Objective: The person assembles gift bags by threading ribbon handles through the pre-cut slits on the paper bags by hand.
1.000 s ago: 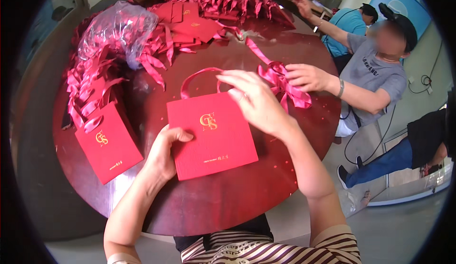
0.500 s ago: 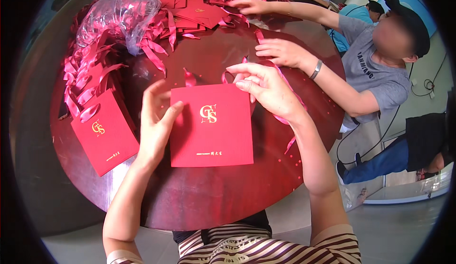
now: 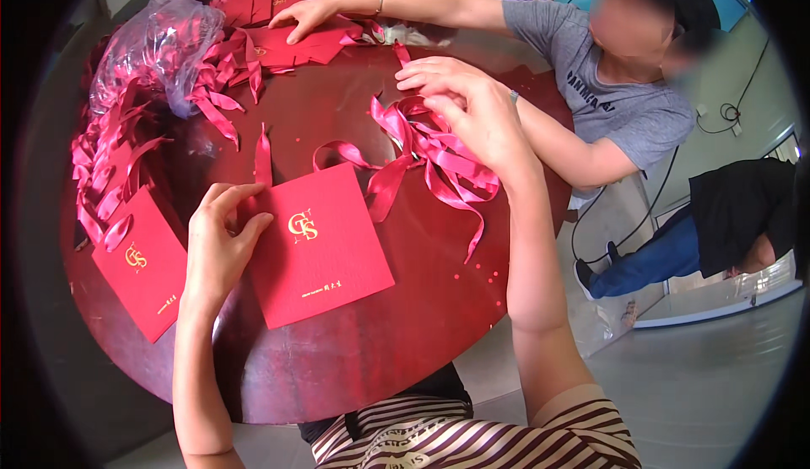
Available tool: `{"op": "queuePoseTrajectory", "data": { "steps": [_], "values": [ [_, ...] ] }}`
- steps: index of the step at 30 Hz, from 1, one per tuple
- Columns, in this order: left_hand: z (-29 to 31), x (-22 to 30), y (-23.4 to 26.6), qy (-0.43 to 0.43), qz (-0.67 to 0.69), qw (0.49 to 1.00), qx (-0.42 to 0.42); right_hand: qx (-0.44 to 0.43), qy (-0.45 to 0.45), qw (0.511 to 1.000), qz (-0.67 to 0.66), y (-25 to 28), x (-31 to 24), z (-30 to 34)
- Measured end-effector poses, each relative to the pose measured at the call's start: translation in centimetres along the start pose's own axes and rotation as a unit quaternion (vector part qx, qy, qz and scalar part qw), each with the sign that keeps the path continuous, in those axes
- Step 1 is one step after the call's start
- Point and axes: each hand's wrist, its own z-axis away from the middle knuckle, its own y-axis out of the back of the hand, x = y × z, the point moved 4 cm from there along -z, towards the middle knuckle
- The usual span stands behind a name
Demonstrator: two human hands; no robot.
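A red paper gift bag [image 3: 325, 254] with a gold emblem lies tilted in front of me. My left hand [image 3: 218, 237] grips its upper left edge, thumb in front. Pink ribbon handles [image 3: 348, 153] come from the bag's top. Up and to the right, my right hand [image 3: 479, 115] hovers at a loose bundle of pink ribbons [image 3: 422, 144], fingers stretched out and thumb apart. Its fingers hold nothing that I can see. The co-worker's nearer hand is mostly hidden behind it.
Finished-looking red bags [image 3: 139, 266] with ribbons stand in a row at left. Behind are a clear plastic bag [image 3: 156, 51] and stacked red bags [image 3: 257, 1]. At right, a co-worker [image 3: 607, 89] reaches across the round table [image 3: 337, 376], one hand [image 3: 304, 18] on the stack.
My right hand has left the bag's top edge and moved to the ribbons. The bag has tilted, still in my left hand. The co-worker's far hand has moved left over the stack.
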Motion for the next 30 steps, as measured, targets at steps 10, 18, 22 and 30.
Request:
{"op": "queuePoseTrajectory", "data": {
  "steps": [10,18,22,30],
  "values": [
    [0.3,0.8,0.9,0.007,-0.042,0.999,0.019,-0.257,-0.235,0.91,0.226,-2.1,2.0,2.2],
    [0.8,1.5,1.1,0.062,-0.084,0.994,-0.004,-0.057,-0.207,0.973,0.082,-0.2,0.7,0.6],
    [1.3,2.3,1.2,-0.054,-0.188,0.978,0.072,0.059,-0.185,0.952,-0.238,-0.2,-2.1,-0.9],
    [1.7,3.2,-1.7,0.05,0.415,0.906,-0.062,-0.07,-0.024,0.97,-0.232,-4.9,-11.3,0.1]
  ]
}}
